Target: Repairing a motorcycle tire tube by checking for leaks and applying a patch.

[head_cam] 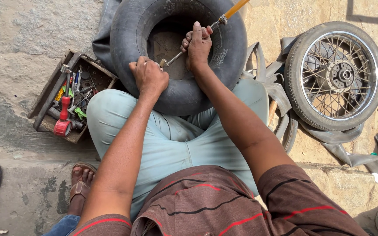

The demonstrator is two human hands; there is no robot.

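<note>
R hand [199, 43] gripped the yellow-handled screwdriver [224, 17] w/ its tip at the inner tube [178, 94], L hand [149, 78] clamped on the tube's edge, prob. steadying it.

Both bare arms reached forward, elbows bent. The left hand [148, 76] was clenched, knuckles up. The right hand [197, 46] sat just beyond it, its fingers [188, 40] curled shut.

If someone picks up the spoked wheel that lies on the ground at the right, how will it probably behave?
The spoked wheel looks rigid: metal rim, hub and many spokes, so probably heavy for its size. Lying flat, it should not roll; stood upright, its round tyre likely would. The loose rubber tube under it looks floppy and might drag along.
</note>
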